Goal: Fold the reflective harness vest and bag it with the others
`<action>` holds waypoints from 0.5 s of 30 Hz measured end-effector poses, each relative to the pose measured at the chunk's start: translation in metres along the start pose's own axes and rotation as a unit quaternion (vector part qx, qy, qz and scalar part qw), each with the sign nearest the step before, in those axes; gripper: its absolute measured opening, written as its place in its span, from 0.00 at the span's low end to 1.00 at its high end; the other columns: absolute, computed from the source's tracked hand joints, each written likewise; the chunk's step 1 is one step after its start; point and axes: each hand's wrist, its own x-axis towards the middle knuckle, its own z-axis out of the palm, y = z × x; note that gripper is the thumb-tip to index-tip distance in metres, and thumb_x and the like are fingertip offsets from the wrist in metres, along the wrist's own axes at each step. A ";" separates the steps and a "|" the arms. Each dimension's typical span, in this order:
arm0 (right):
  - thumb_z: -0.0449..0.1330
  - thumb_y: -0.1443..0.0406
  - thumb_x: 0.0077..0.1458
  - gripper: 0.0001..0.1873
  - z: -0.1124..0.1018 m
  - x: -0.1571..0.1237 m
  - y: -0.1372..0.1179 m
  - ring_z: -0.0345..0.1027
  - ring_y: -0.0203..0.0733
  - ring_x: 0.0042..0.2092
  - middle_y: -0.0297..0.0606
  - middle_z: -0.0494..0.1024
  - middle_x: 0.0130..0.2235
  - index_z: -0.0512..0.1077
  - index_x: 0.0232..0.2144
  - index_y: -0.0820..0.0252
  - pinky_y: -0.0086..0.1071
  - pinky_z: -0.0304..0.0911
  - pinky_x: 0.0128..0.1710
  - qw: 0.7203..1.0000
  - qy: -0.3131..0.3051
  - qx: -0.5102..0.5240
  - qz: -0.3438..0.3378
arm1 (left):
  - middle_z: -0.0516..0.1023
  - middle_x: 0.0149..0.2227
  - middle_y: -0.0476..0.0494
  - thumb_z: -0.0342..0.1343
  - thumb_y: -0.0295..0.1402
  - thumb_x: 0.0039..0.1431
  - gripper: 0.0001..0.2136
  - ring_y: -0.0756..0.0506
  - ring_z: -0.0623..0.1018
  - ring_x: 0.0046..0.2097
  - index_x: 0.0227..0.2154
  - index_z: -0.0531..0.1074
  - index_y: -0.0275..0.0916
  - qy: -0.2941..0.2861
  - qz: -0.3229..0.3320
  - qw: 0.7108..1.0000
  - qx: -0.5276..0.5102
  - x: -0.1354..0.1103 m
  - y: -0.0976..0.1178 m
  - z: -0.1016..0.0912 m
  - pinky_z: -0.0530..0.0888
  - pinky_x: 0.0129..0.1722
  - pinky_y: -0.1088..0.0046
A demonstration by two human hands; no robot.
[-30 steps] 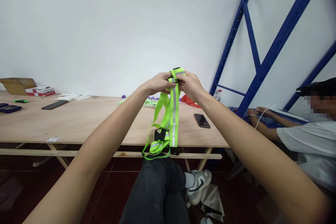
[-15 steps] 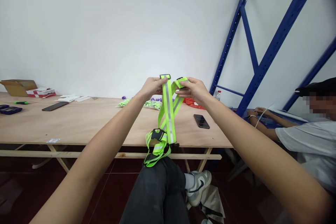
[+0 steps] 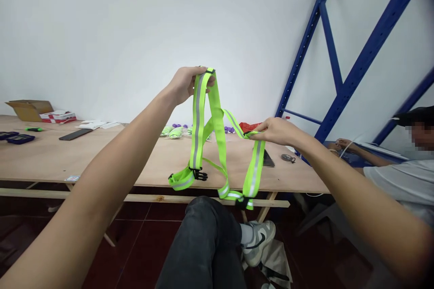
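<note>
A neon-green reflective harness [image 3: 198, 122] with grey reflective stripes hangs between my two hands above the table's front edge. My left hand [image 3: 188, 83] is closed on one shoulder strap near a black slider at the top. Lower and to the right, my right hand [image 3: 271, 131] pinches the other strap by its slider. A black buckle [image 3: 199, 174] dangles at the lower left of the harness. Another black fitting [image 3: 242, 202] hangs at the lower right. The loose lower straps fold and droop between them.
On the wooden table [image 3: 129, 162] lie a phone [image 3: 267, 159], a round grey object [image 3: 288, 158], bagged green bundles [image 3: 175, 132], a black flat slab [image 3: 75, 134] and a cardboard box [image 3: 29, 109]. A blue rack [image 3: 327, 54] and a co-worker [image 3: 400, 176] are at the right.
My hands have moved apart: the left went up and slightly left, the right down and to the right. The harness has spread open and lifted away from my knee.
</note>
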 end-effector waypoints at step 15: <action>0.63 0.58 0.43 0.18 0.008 0.003 -0.003 0.59 0.34 0.23 0.29 0.64 0.19 0.57 0.16 0.55 0.30 0.53 0.23 0.894 0.190 0.400 -0.069 | 0.82 0.38 0.40 0.60 0.43 0.50 0.10 0.33 0.77 0.55 0.30 0.74 0.42 0.032 0.054 0.998 -0.015 0.001 0.023 -0.016 0.76 0.55 0.54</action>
